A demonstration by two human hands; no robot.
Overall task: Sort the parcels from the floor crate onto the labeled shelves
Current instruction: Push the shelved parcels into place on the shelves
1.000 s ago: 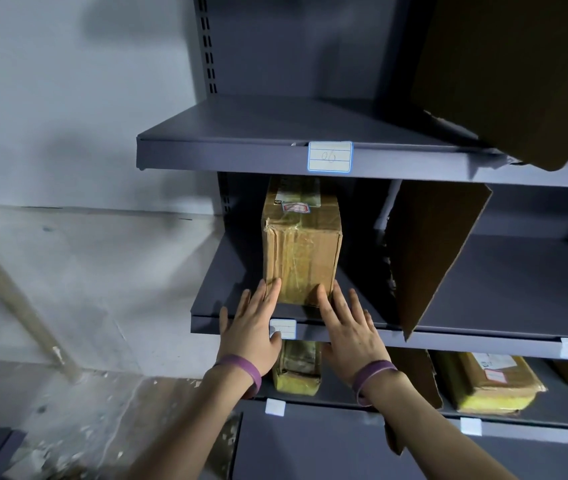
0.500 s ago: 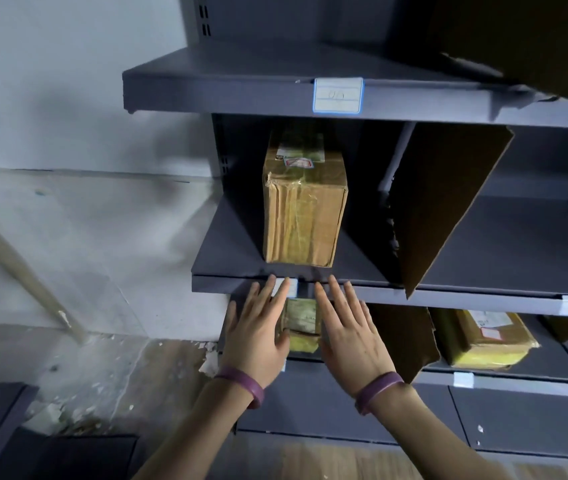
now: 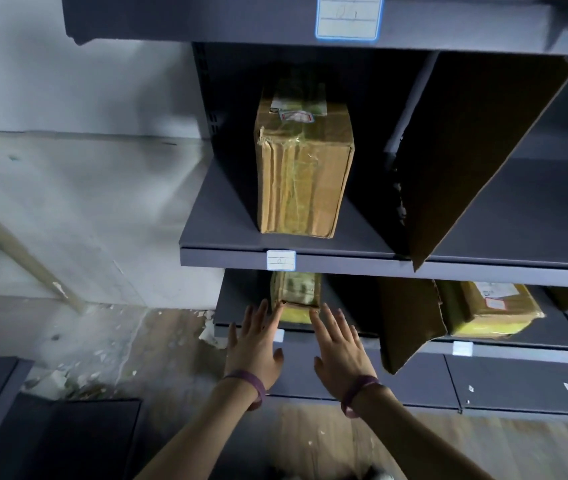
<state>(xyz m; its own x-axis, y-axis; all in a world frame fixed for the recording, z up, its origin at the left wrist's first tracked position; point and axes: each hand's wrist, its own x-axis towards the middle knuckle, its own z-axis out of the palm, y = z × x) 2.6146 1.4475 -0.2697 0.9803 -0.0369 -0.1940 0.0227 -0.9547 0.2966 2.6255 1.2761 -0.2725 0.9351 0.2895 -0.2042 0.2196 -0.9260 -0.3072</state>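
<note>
A tall taped cardboard parcel (image 3: 301, 168) stands on the middle grey shelf (image 3: 227, 256), above a small white label (image 3: 280, 260). Nothing touches it. On the shelf below lies a small yellowish parcel (image 3: 295, 296). My left hand (image 3: 253, 344) and my right hand (image 3: 339, 344) hover in front of that lower shelf, fingers straight, fingertips on either side of the small parcel's front end. Neither hand holds anything. Whether the fingertips touch the small parcel is unclear.
A cardboard divider (image 3: 476, 150) leans on the middle shelf to the right. Another divider (image 3: 407, 323) and a yellow-taped parcel (image 3: 487, 310) sit on the lower shelf. The top shelf carries a blue-edged label (image 3: 348, 17). Debris litters the floor (image 3: 102, 362) at left.
Both hands have left the tall parcel and dropped from the middle shelf's edge to the lower shelf. The view has tilted downward.
</note>
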